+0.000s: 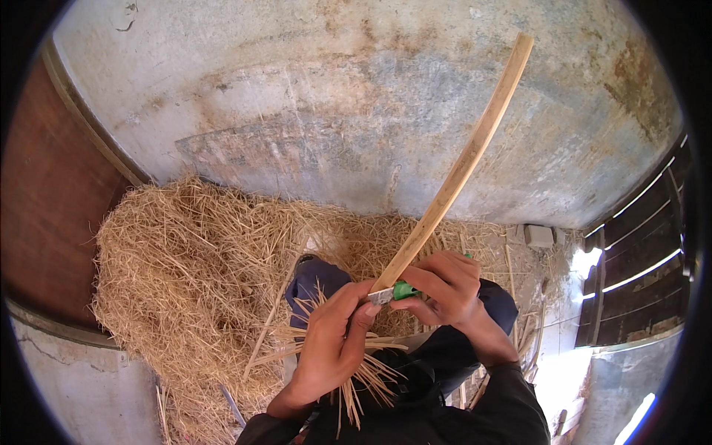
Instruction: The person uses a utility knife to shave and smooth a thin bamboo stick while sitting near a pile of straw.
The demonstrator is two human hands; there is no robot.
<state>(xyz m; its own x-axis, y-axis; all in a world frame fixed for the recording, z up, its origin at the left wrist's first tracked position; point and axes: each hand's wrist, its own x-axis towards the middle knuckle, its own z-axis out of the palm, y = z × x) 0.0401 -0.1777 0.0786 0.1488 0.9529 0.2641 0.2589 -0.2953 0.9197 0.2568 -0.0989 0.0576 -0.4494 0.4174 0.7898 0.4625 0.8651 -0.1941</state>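
A long, pale wooden strip, looking like split bamboo, slants up and to the right from my hands. My left hand is closed, thumb and fingers pinching at its lower end. Fingers curled, my right hand grips a green-handled knife. The knife's silver metal part lies against the strip's lower end, beside my left thumb and fingertips. Its edge is too small to make out. Thin split sticks fan out over my lap, beneath and beside my left hand, which partly hides them.
A big heap of straw spreads over the floor at the left. Ahead stands a stained, pale wall. A brown panel is at the far left, dark slats with light gaps at the right. A small block sits by the wall.
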